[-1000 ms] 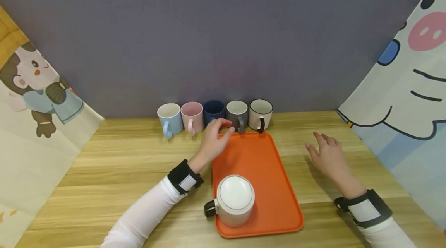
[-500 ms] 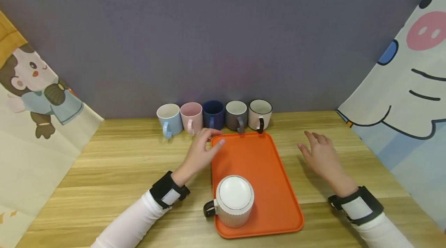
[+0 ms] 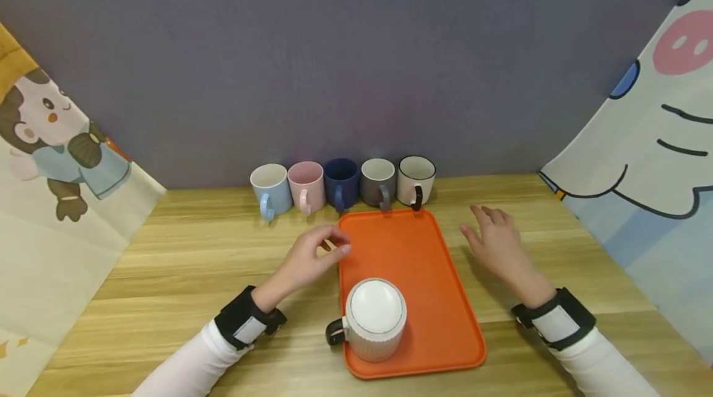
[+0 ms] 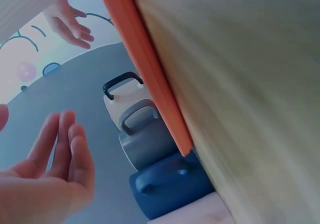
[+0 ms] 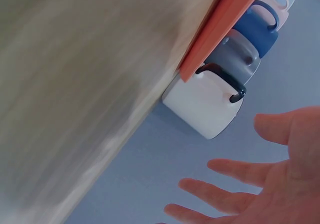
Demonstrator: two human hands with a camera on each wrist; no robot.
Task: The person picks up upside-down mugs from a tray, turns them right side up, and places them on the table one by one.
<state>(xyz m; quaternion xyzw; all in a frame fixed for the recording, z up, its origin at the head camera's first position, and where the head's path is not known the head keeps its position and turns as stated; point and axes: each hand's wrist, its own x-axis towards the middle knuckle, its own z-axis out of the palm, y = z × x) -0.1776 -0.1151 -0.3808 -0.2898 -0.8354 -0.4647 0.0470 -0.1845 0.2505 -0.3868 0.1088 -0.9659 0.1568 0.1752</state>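
Note:
My left hand point(image 3: 308, 259), fingers loosely bent and holding nothing, hovers by the left rim of an orange tray point(image 3: 414, 298). To the right of that tray, my right hand point(image 3: 496, 246) is above the table with its fingers spread. A ribbed white lidded mug point(image 3: 375, 322) stands on the tray's near left corner, its black handle pointing left. Along the back wall is a row of mugs: light blue point(image 3: 272, 189), pink point(image 3: 307, 187), dark blue point(image 3: 341, 184), grey point(image 3: 378, 184) and white with a black rim point(image 3: 416, 181). Their handles face me.
The wooden table point(image 3: 184, 261) reaches a grey back wall point(image 3: 356, 62). Cartoon-printed panels flank it, one with a child figure point(image 3: 61, 143) on the left and one with a pig snout point(image 3: 682, 44) on the right.
My left hand has drawn back from near the dark blue mug toward me and to the left. The right hand has shifted slightly left. The mugs and tray stay in place.

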